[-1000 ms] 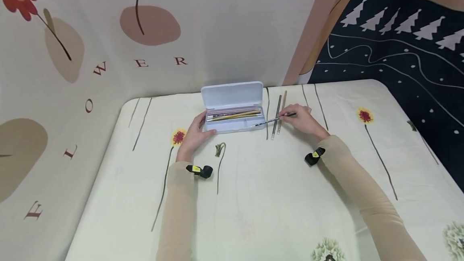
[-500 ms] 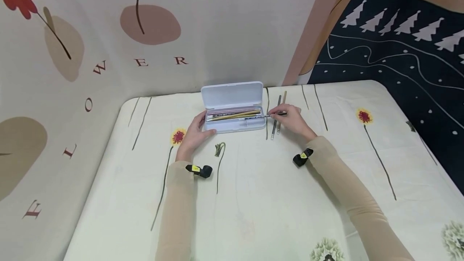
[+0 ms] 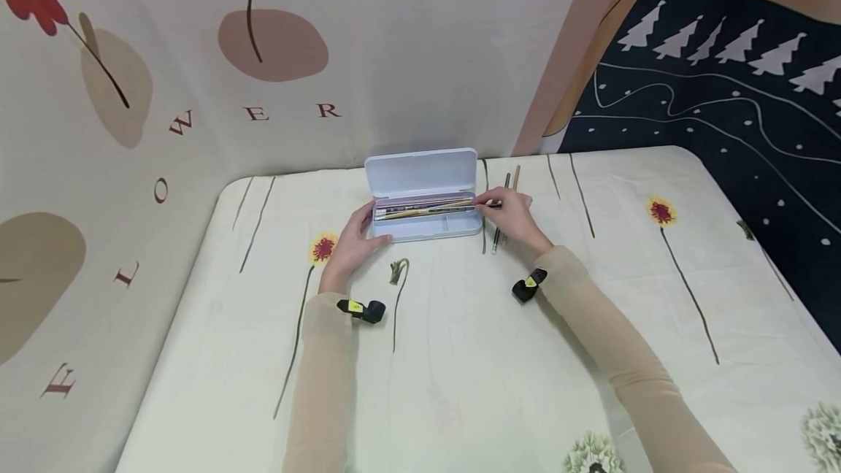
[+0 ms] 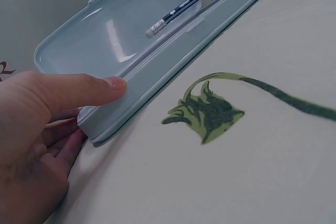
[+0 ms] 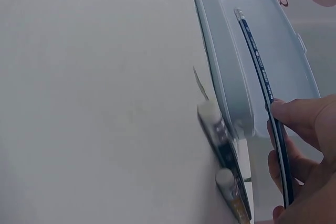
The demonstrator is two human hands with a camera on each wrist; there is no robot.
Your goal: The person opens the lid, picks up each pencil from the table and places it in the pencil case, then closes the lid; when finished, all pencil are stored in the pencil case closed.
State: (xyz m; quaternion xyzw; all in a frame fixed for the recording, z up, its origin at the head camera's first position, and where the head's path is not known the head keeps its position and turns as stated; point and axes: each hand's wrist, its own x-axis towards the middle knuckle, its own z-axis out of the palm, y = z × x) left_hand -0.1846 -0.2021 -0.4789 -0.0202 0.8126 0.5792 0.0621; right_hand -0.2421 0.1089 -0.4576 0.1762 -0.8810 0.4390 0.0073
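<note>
My left hand (image 3: 351, 250) grips the left end of a pale blue pencil case (image 3: 420, 236), its thumb on the front wall and its other fingers round the end. The lid (image 4: 105, 30) stands raised at the back. Several pencils (image 3: 420, 212), one of them gold, lie in the case's long back compartment. My right hand (image 3: 515, 219) is at the case's right end. It pinches a dark blue pencil (image 5: 261, 69) between thumb and fingers. In the left wrist view, that pencil's white eraser end (image 4: 156, 28) points left, above the case.
Right of the case, a dark pencil (image 3: 496, 241) and a tan pencil (image 3: 516, 177) lie on the cloth, partly hidden by my right hand. The printed white cloth (image 3: 460, 356) covers the table. A patterned wall hanging (image 3: 420, 42) rises close behind the lid.
My right hand has moved left with the dark blue pencil, bringing it from the case's front right corner over the back compartment. My left hand and the case have stayed put.
</note>
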